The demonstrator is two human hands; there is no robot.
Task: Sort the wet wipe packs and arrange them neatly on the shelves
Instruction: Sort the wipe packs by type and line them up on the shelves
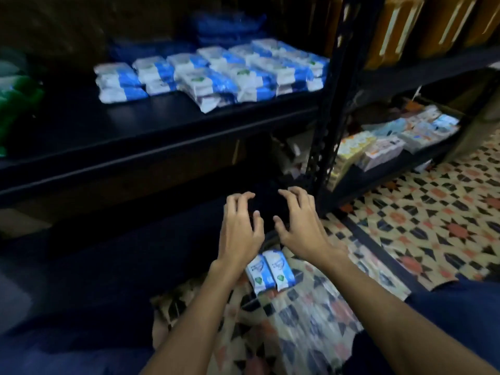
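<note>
Blue-and-white wet wipe packs [216,73] lie in stacked rows on the dark shelf [135,136], toward its right side. Two more blue-and-white packs [270,270] lie side by side on the patterned floor, just below my wrists. My left hand [239,226] and my right hand [300,223] hover close together in front of the dark space under the shelf. Their fingers are spread and loosely curved, and neither holds anything.
A black shelf upright [328,109] stands just right of my hands. A lower shelf on the right carries mixed pastel packs [392,142]. Green packaging [16,104] sits at the shelf's left end. Brown boxes [405,25] stand top right. Patterned tiles [433,217] cover the floor.
</note>
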